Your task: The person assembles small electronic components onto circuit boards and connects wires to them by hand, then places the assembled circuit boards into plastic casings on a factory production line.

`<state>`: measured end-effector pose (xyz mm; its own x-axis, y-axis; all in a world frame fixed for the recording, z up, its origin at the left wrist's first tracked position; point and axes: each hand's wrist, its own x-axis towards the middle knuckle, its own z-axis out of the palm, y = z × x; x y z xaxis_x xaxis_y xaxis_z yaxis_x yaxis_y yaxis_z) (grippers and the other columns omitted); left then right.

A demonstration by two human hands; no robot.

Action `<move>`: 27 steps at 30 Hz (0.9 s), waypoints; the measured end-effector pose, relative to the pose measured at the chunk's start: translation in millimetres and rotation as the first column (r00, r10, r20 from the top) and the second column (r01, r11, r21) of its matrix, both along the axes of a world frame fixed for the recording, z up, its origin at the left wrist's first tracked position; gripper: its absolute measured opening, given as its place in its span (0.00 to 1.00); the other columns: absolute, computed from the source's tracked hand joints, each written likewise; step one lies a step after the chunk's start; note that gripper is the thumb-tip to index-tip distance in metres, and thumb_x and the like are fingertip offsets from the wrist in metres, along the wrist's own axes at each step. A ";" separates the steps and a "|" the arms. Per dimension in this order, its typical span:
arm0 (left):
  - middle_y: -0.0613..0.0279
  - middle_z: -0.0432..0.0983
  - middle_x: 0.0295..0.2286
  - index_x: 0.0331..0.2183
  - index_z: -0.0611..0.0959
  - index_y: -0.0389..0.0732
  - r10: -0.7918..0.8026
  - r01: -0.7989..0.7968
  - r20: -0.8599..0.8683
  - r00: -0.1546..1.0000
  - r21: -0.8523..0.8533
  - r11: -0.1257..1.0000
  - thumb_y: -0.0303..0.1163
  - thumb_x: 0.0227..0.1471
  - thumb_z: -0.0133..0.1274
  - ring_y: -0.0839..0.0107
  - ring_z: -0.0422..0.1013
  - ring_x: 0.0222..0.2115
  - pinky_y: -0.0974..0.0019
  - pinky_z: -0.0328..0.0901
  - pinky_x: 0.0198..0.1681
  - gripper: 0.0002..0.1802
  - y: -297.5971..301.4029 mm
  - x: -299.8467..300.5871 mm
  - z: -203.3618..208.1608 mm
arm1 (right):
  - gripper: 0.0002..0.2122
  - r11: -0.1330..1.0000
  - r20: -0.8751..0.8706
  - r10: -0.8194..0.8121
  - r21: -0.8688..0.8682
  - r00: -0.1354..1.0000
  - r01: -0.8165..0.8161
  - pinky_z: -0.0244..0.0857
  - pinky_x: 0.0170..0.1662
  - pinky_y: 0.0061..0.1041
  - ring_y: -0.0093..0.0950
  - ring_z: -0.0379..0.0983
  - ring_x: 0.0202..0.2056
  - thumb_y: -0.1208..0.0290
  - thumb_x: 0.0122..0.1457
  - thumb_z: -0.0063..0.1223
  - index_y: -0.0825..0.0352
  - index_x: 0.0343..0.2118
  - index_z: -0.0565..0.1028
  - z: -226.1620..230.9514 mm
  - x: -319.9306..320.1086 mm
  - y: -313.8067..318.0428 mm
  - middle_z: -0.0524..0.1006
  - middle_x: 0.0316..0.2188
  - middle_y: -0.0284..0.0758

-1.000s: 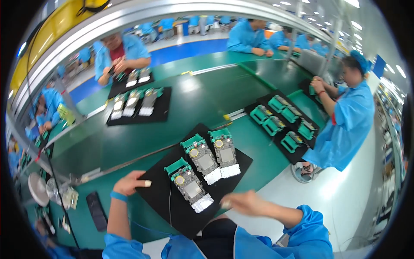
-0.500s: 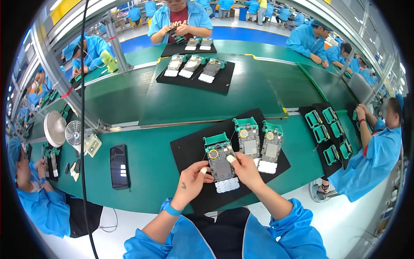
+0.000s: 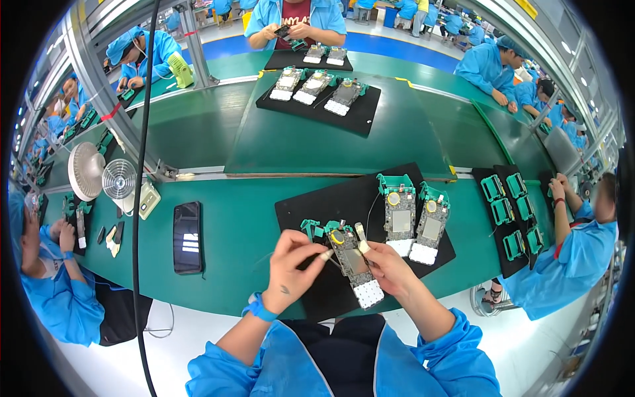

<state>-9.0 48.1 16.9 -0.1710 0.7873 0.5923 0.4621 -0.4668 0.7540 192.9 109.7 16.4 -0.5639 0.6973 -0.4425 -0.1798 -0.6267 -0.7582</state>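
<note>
My right hand grips a grey circuit board by its right edge, thumb and finger in white finger cots. The board is tilted, with a round yellow part near its top and a white keypad-like strip at its lower end. A green plastic frame sits at its upper left. My left hand is closed in a pinch at the board's left edge; what is between its fingertips is too small to name. Two similar boards with green frames, one board and another board, lie just right on a black mat.
A black phone and white fans stand left on the green table. A black cable hangs down in front. More boards lie on a far mat, and green frames on a right mat. Co-workers sit around.
The board has turned and tilted, its top now leaning left, and its green frame has shifted to the left. My right fingers have moved from its face to its right edge. The view has shifted slightly.
</note>
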 end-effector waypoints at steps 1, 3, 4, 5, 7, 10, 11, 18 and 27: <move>0.65 0.66 0.31 0.29 0.84 0.39 -0.034 0.052 0.155 0.987 -0.115 0.992 0.20 0.41 0.62 0.77 0.66 0.25 0.74 0.62 0.25 0.08 -1.5 -4.0 -0.8 | 0.09 0.999 0.027 -0.034 -0.016 0.999 0.034 0.40 0.16 0.12 0.09 0.48 0.13 0.69 0.64 0.45 0.68 0.41 0.73 2.3 -3.0 -0.5 0.69 0.20 0.23; 0.66 0.67 0.32 0.29 0.85 0.39 -0.063 0.105 0.315 0.947 -0.120 0.987 0.20 0.43 0.62 0.78 0.66 0.27 0.74 0.64 0.29 0.06 -0.9 -9.4 -8.7 | 0.09 0.998 0.047 -0.018 0.059 0.999 0.015 0.40 0.16 0.13 0.08 0.48 0.14 0.68 0.64 0.45 0.67 0.41 0.73 -0.3 -4.6 -3.8 0.69 0.20 0.23; 0.66 0.67 0.32 0.28 0.85 0.38 -0.045 0.081 0.270 0.962 -0.124 0.989 0.20 0.43 0.62 0.78 0.66 0.27 0.74 0.64 0.30 0.06 -2.9 -9.9 -9.0 | 0.09 0.990 0.068 -0.002 0.137 0.998 -0.007 0.41 0.16 0.13 0.08 0.48 0.14 0.68 0.64 0.45 0.67 0.41 0.73 -1.4 -5.9 -5.3 0.70 0.20 0.24; 0.65 0.67 0.32 0.28 0.85 0.38 -0.028 0.058 0.223 0.974 -0.129 0.990 0.20 0.43 0.62 0.78 0.66 0.27 0.74 0.65 0.32 0.06 -5.3 -9.6 -8.7 | 0.09 0.971 0.150 -0.034 0.239 0.988 -0.003 0.47 0.18 0.14 0.09 0.53 0.16 0.68 0.64 0.45 0.67 0.40 0.74 0.0 -9.2 -7.3 0.70 0.20 0.24; 0.64 0.67 0.32 0.28 0.85 0.37 -0.027 0.084 0.277 0.960 -0.196 0.977 0.18 0.40 0.62 0.73 0.66 0.35 0.72 0.64 0.37 0.08 -9.4 -4.6 -5.1 | 0.10 0.836 0.280 -0.171 0.549 0.945 -0.012 0.53 0.21 0.15 0.11 0.58 0.20 0.68 0.64 0.45 0.70 0.38 0.74 -13.2 -15.2 -12.7 0.70 0.20 0.24; 0.63 0.68 0.32 0.28 0.85 0.41 0.038 -0.042 -0.077 0.996 -0.049 0.998 0.20 0.36 0.63 0.67 0.66 0.36 0.68 0.65 0.35 0.11 -6.8 -6.6 -8.1 | 0.10 0.792 0.352 -0.216 0.609 0.911 -0.048 0.57 0.24 0.17 0.12 0.60 0.22 0.69 0.63 0.46 0.71 0.38 0.74 -17.3 -17.4 -18.4 0.70 0.19 0.25; 0.63 0.68 0.32 0.28 0.85 0.41 0.038 -0.043 -0.077 0.996 -0.054 0.998 0.20 0.36 0.63 0.67 0.66 0.36 0.68 0.65 0.35 0.11 -7.1 -6.1 -8.6 | 0.10 0.781 0.385 -0.231 0.621 0.893 -0.066 0.57 0.24 0.16 0.12 0.60 0.22 0.69 0.63 0.47 0.71 0.39 0.74 -16.3 -18.3 -20.9 0.70 0.18 0.25; 0.61 0.69 0.34 0.30 0.83 0.38 -0.079 0.058 -0.217 0.973 -0.103 0.993 0.18 0.38 0.60 0.62 0.64 0.39 0.66 0.65 0.40 0.11 -1.9 0.2 0.2 | 0.11 0.325 0.412 -0.469 0.903 0.781 -0.281 0.62 0.23 0.20 0.22 0.69 0.21 0.76 0.52 0.56 0.66 0.40 0.75 8.5 -13.1 -18.3 0.67 0.33 0.33; 0.59 0.66 0.36 0.31 0.82 0.38 -0.146 0.116 -0.155 0.977 -0.191 0.975 0.15 0.37 0.56 0.63 0.63 0.39 0.68 0.65 0.40 0.13 -0.4 -2.4 4.4 | 0.14 -0.256 0.350 -0.438 0.835 0.828 -0.487 0.63 0.18 0.21 0.22 0.71 0.20 0.74 0.44 0.60 0.64 0.37 0.74 0.1 -14.5 -1.1 0.69 0.34 0.28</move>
